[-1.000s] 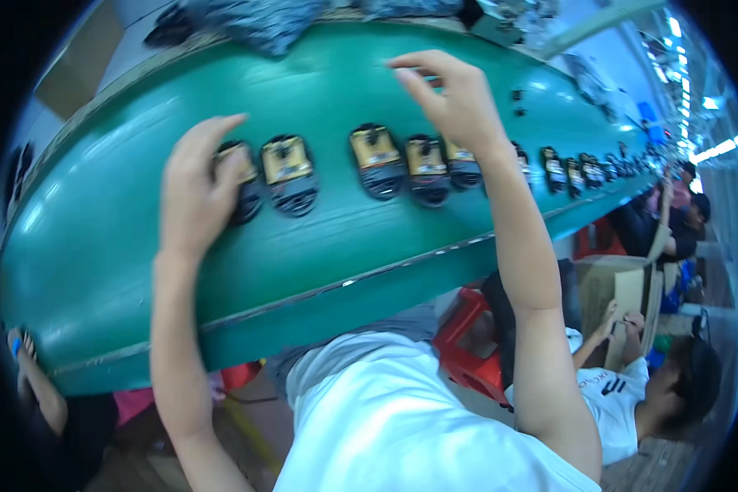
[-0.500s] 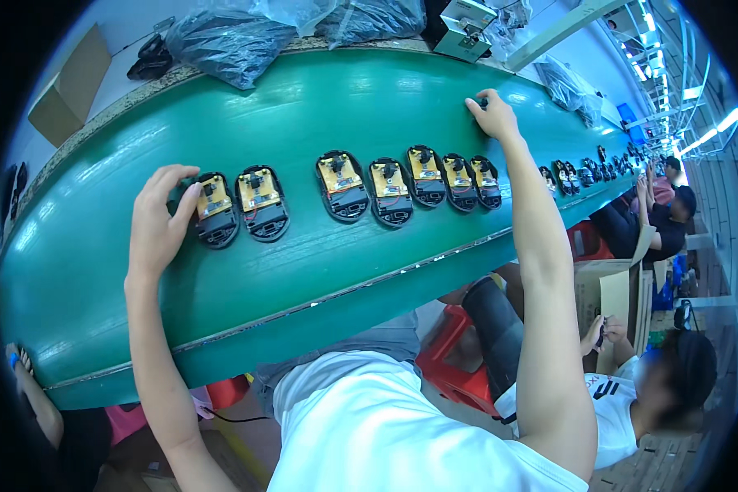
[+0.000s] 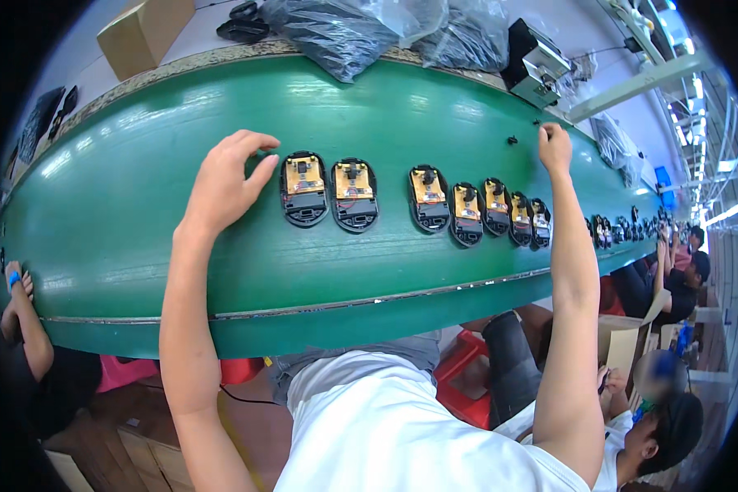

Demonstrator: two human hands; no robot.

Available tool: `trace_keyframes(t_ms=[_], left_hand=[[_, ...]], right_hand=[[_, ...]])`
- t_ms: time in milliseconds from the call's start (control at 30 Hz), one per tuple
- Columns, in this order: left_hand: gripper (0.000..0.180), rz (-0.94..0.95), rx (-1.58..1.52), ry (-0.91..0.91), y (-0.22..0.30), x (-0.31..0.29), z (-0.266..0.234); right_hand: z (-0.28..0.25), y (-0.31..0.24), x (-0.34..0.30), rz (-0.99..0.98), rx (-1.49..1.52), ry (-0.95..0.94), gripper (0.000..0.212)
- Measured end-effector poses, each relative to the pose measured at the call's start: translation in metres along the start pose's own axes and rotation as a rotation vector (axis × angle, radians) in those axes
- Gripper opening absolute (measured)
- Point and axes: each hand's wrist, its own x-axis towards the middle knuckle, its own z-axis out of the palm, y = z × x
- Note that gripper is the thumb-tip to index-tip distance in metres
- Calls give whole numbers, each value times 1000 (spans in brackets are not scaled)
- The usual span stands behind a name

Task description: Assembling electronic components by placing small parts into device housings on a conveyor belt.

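My left hand [image 3: 236, 176] hovers over the green bench at the left end of a row of opened black computer mice. Its thumb and fingers are apart and hold nothing. Closest to it is the leftmost mouse [image 3: 305, 189], with a yellow circuit board showing; a second mouse [image 3: 354, 195] lies beside that one. Further right are several more such mice [image 3: 429, 198]. My right hand [image 3: 555, 149] reaches toward the far side of the bench, fingers bent and smeared by motion. A small black part [image 3: 512, 140] lies to its left; whether the hand grips anything is hidden.
Plastic bags of dark parts [image 3: 328, 37] and a metal device [image 3: 539, 70] line the far ledge, with a cardboard box [image 3: 143, 37] at the far left. More mice [image 3: 603, 232] sit further right. A co-worker [image 3: 660, 426] sits at my right; another person's arm [image 3: 29, 320] is at left.
The view has swung, so the mice appear further right. My left hand has come away from the leftmost mouse. A small black part now shows on the bench left of my right hand.
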Motion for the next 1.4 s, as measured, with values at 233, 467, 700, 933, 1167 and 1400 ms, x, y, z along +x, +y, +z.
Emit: trace_keyframes(t_ms=[233,467,700,933,1167,1400], left_hand=[[22,89,40,22,2,2,10],[20,84,40,35,-1,-1,11],[17,133,25,47,1,-5,9],[15,118,-8,75,-6,-4,10],[8,-47,-115,243,-30,16,21],[6,-199,-121,294,-26,11,14]], right_hand=[[31,3,-10,-64,176,-32,61],[-8,-70,-28,-310,376,-327,43],[-55,-132,-65,-404,210,-433,29],[-42,-81,-27,-120,318,-411,23],[14,76,30,345,158,67,25],[33,48,67,452,19,93,61]])
